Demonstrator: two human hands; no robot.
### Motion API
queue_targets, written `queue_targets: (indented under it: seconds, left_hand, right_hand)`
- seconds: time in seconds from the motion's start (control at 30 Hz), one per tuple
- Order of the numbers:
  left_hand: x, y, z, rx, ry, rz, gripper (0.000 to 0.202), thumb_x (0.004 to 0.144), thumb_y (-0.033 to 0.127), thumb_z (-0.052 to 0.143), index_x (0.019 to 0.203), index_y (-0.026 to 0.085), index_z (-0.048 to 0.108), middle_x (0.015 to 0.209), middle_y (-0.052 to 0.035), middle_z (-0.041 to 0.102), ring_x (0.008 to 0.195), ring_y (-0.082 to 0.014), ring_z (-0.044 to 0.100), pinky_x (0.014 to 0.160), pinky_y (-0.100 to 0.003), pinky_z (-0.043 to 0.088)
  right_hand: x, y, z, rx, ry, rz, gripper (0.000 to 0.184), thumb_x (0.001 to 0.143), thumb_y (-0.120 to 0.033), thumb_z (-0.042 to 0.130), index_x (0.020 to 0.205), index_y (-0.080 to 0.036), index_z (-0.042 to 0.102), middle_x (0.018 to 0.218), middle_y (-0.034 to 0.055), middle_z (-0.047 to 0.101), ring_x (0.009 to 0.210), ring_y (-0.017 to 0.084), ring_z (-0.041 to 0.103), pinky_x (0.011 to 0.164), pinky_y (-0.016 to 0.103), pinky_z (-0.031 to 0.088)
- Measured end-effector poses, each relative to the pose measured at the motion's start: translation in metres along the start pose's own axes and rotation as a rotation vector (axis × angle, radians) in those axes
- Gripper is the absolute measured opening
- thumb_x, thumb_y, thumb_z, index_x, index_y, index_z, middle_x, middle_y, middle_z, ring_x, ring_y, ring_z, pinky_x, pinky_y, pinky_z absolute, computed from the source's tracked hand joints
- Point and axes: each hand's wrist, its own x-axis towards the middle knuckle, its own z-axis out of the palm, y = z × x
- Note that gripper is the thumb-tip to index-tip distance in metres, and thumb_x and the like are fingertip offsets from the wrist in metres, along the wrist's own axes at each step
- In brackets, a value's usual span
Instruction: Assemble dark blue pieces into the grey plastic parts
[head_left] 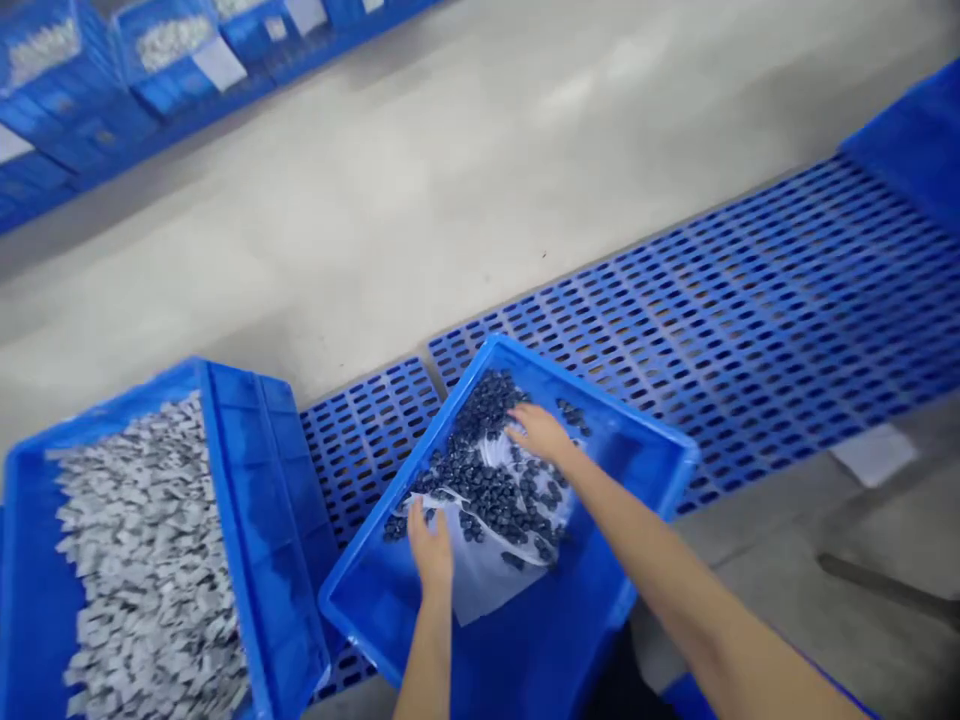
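Dark parts [491, 485] in blue crate [517, 650]: work apparently part-done.
Many lie loose toward the far corner; others sit on or under plastic sheet [480, 575]. Left hand [431, 548], right hand [541, 435] apart; grip cannot be told.

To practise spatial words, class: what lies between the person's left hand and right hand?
In the head view, small dark pieces and some white sheeting lie between the left hand and the right hand.
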Motion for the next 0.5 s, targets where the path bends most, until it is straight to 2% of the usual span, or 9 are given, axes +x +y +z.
queue_targets:
  seconds: [0.07,0.1,0.13,0.2,0.27,0.33,0.47,0.5]
  left_hand:
    - [0.031,-0.015,0.056,0.012,0.043,0.061,0.036,0.084,0.026,0.058,0.119,0.019,0.052,0.131,-0.01,0.047,0.119,-0.0287,0.044,0.097,-0.054,0.035]
    - [0.041,-0.021,0.078,0.024,0.075,0.07,0.039,0.083,0.026,0.059,0.121,0.019,0.05,0.135,-0.0103,0.043,0.122,-0.0302,0.04,0.099,-0.056,0.033]
    - [0.048,-0.027,0.096,0.038,0.112,0.072,0.043,0.083,0.027,0.059,0.124,0.02,0.047,0.139,-0.0105,0.037,0.125,-0.032,0.035,0.101,-0.058,0.029]
    - [0.055,-0.035,0.12,0.055,0.16,0.081,0.052,0.082,0.029,0.061,0.129,0.021,0.042,0.145,-0.0104,0.027,0.13,-0.0349,0.025,0.103,-0.061,0.022]
    - [0.056,-0.037,0.131,0.042,0.169,0.107,0.058,0.08,0.031,0.063,0.132,0.021,0.038,0.146,-0.0108,0.025,0.131,-0.0358,0.022,0.103,-0.061,0.02]
    - [0.058,-0.036,0.134,-0.011,0.161,0.13,0.058,0.08,0.032,0.062,0.132,0.021,0.038,0.144,-0.0114,0.029,0.13,-0.0345,0.027,0.103,-0.059,0.022]
    - [0.067,-0.03,0.134,-0.217,0.167,0.118,0.041,0.086,0.032,0.054,0.125,0.02,0.047,0.134,-0.0109,0.044,0.123,-0.0295,0.04,0.101,-0.055,0.029]
    - [0.069,-0.029,0.135,-0.281,0.171,0.104,0.038,0.087,0.032,0.052,0.123,0.02,0.048,0.133,-0.0107,0.045,0.121,-0.0288,0.042,0.1,-0.055,0.032]
  right_hand:
    - [0.035,0.03,0.038,-0.041,-0.046,-0.069,0.029,0.092,-0.03,0.044,0.115,-0.015,0.053,0.114,0.0074,0.056,0.099,0.02,0.057,0.082,0.041,0.048]
    - [0.047,0.043,0.054,-0.055,-0.06,-0.092,0.029,0.092,-0.03,0.045,0.115,-0.015,0.053,0.115,0.0077,0.055,0.1,0.02,0.057,0.083,0.041,0.048]
    - [0.054,0.052,0.067,-0.064,-0.065,-0.106,0.029,0.091,-0.031,0.047,0.115,-0.016,0.054,0.116,0.0072,0.055,0.1,0.021,0.056,0.083,0.042,0.048]
    - [0.058,0.064,0.089,-0.071,-0.069,-0.127,0.031,0.092,-0.031,0.045,0.117,-0.015,0.052,0.12,0.0073,0.053,0.105,0.023,0.054,0.086,0.043,0.046]
    - [0.051,0.066,0.105,-0.062,-0.08,-0.138,0.035,0.094,-0.032,0.038,0.121,-0.014,0.05,0.124,0.0075,0.049,0.109,0.024,0.052,0.09,0.044,0.043]
    - [0.037,0.06,0.119,-0.034,-0.12,-0.151,0.035,0.094,-0.033,0.037,0.121,-0.014,0.05,0.126,0.0078,0.048,0.111,0.023,0.05,0.094,0.045,0.04]
    - [0.008,0.041,0.14,0.076,-0.21,-0.137,0.037,0.08,-0.039,0.061,0.111,-0.019,0.06,0.115,0.009,0.057,0.108,0.027,0.051,0.094,0.048,0.038]
    - [0.002,0.037,0.145,0.112,-0.209,-0.113,0.039,0.078,-0.04,0.063,0.111,-0.019,0.061,0.113,0.0097,0.058,0.107,0.028,0.051,0.094,0.048,0.038]
